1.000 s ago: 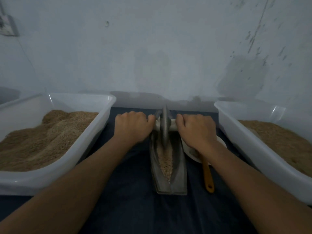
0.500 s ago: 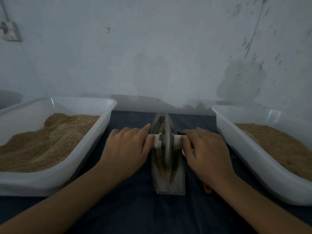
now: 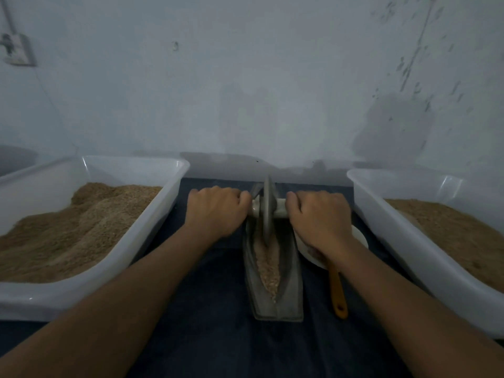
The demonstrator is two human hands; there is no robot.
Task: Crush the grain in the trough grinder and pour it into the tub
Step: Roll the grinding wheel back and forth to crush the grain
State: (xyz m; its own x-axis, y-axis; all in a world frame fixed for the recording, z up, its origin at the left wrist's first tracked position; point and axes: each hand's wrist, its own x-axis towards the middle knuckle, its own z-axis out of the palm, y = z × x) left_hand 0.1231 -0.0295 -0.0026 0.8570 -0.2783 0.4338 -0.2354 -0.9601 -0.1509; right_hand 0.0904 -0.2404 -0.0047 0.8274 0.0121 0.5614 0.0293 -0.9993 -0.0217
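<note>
Left hand (image 3: 218, 211), right hand (image 3: 320, 216): each grip closed on axle (image 3: 279, 208) | wheel (image 3: 267, 211) apparently at far end | trough (image 3: 289, 268) long axis toward person, grain (image 3: 268, 268) nearer.

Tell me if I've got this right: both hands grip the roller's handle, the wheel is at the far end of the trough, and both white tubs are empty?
Not quite. The head view shows the left tub and right tub both holding brown grain. The rest is right.

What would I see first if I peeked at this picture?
Two hands in the middle: the left hand and right hand grip the axle of a wheel at the far end of a trough with grain in it. A big white tub of grain sits on each side.
</note>
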